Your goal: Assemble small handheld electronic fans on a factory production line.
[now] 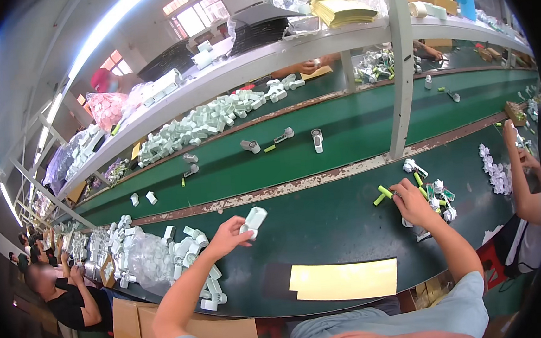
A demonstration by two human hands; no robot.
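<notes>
My left hand point(225, 237) is closed on a pale mint plastic housing point(255, 219), held up above the dark green bench with its hollow side showing. My right hand point(414, 206) reaches out to the right, its fingertips pinched at a yellow-green cylindrical battery cell point(384, 192). Around and under this hand lies a small pile of white motor parts point(438, 186) with green circuit boards and more yellow-green cells. Part of the pile is hidden by the hand. A yellow sheet point(346, 280) lies on the bench between my forearms, over a black one.
Many mint housings point(188, 248) and a clear plastic bag point(149, 261) crowd the bench's left. Beyond a worn ledge, a green conveyor belt point(356, 121) carries scattered assemblies. A shelf post point(400, 63) rises ahead. Co-workers sit left and right; white parts point(495, 170) lie near the right one.
</notes>
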